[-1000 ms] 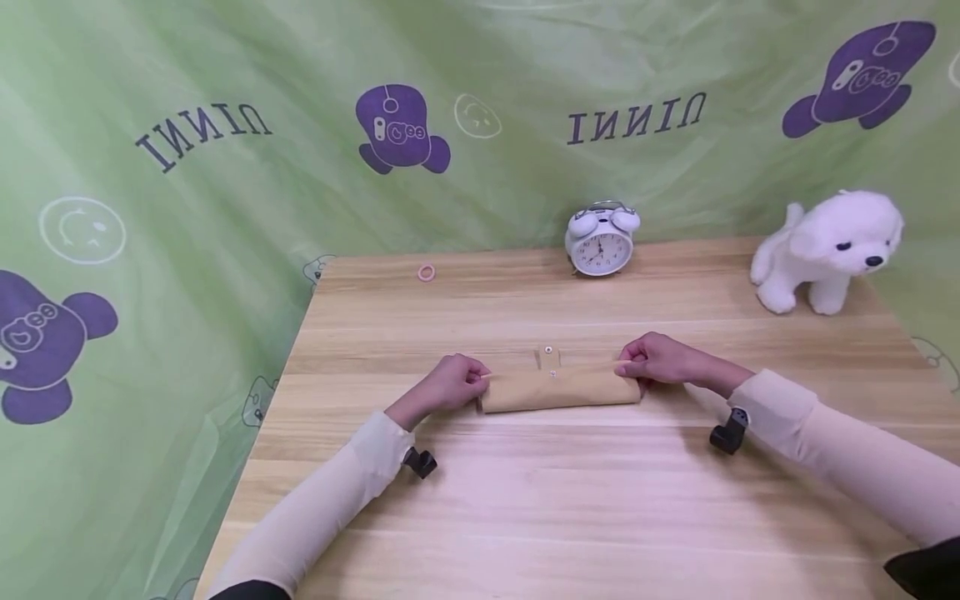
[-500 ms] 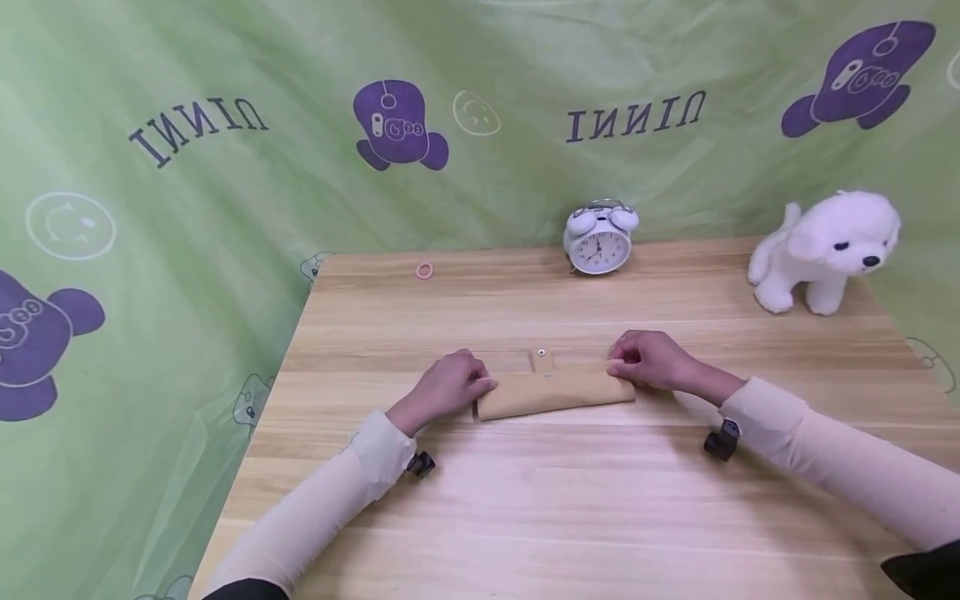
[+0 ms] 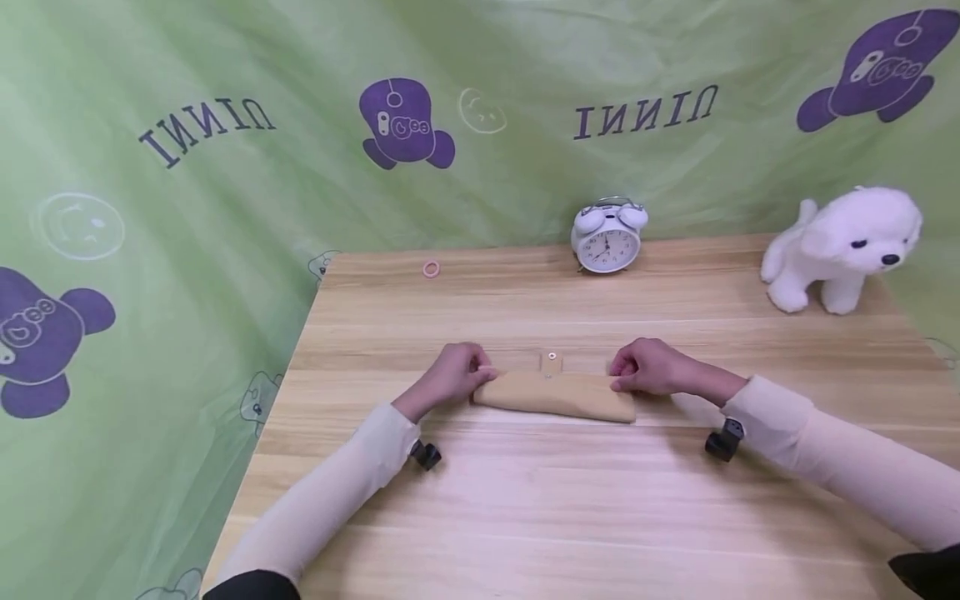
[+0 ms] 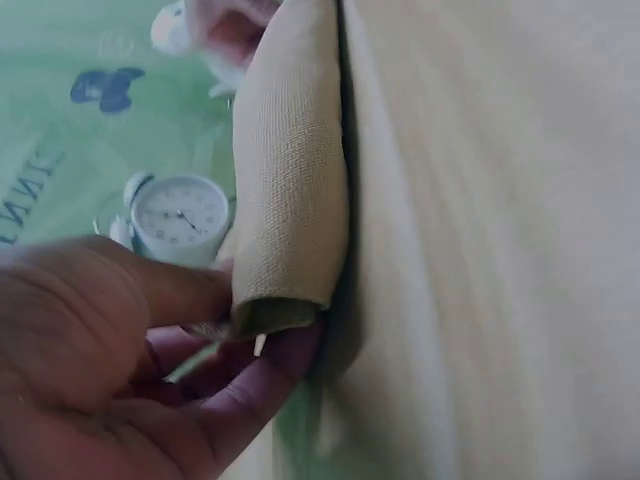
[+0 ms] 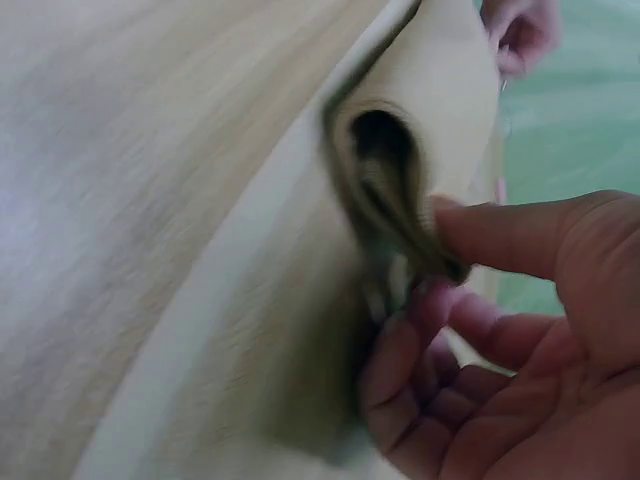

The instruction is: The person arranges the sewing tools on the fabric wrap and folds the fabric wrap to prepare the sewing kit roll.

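Note:
A tan fabric pouch (image 3: 558, 393), folded over into a long narrow shape, lies across the middle of the table. Behind its back edge a short strap with a metal snap (image 3: 551, 362) sticks out. My left hand (image 3: 453, 373) pinches the pouch's left end, thumb on the near side. At the other end my right hand (image 3: 651, 367) pinches the back corner between thumb and fingers. In the right wrist view the folded cloth (image 5: 450, 100) forms an open loop at its end. The left wrist view shows the woven surface (image 4: 290, 160) and a dark inner side.
A white alarm clock (image 3: 607, 242) stands at the table's back edge. To its left lies a small pink ring (image 3: 431, 268). A white plush dog (image 3: 843, 242) sits at the back right. A green printed curtain (image 3: 292, 150) hangs behind the wooden table (image 3: 555, 500).
The pouch's front edge has changed its slant: its right end now sits nearer the viewer than its left. Both hands keep their pinch on the ends. The head view has shifted slightly.

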{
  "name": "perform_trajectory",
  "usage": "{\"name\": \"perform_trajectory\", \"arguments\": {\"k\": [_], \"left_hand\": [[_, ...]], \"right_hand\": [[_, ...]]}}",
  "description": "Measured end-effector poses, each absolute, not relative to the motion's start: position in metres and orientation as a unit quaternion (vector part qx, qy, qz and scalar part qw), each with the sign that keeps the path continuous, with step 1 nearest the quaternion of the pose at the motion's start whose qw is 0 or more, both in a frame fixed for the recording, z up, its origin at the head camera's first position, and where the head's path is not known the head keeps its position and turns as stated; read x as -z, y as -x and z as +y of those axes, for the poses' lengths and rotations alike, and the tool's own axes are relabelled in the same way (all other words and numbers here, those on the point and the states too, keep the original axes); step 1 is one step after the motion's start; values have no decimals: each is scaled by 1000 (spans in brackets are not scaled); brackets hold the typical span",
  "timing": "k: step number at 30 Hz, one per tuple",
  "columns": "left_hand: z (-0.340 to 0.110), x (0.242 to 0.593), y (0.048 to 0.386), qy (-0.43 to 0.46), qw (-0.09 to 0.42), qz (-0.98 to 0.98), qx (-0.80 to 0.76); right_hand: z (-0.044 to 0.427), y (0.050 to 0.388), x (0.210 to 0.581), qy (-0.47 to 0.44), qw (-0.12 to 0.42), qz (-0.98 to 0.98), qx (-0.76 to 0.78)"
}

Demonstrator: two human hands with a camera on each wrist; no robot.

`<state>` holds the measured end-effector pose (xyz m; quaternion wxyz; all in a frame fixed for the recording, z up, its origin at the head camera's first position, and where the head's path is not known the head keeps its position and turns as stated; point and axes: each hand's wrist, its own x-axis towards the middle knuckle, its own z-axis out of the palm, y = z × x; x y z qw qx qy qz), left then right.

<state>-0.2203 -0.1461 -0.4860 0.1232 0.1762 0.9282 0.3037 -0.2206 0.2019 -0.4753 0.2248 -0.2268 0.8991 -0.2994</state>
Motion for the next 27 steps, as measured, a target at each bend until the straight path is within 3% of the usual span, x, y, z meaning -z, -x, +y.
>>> {"name": "perform_trajectory", "arguments": {"k": [8,15,24,27], "left_hand": [[-137,482,235,-209,177,920,-281],[-118,472,210,-365,58,918,-141],[-102,484,201,-371,57,919,-123],[-98,487,203,-372,54,918,-130]], "right_hand": [[207,219,474,227,231,903,282],[206,214,477,222,192,919,263],[189,226,472,247,146,920,266],[175,236,472,220,183,901,325]]}}
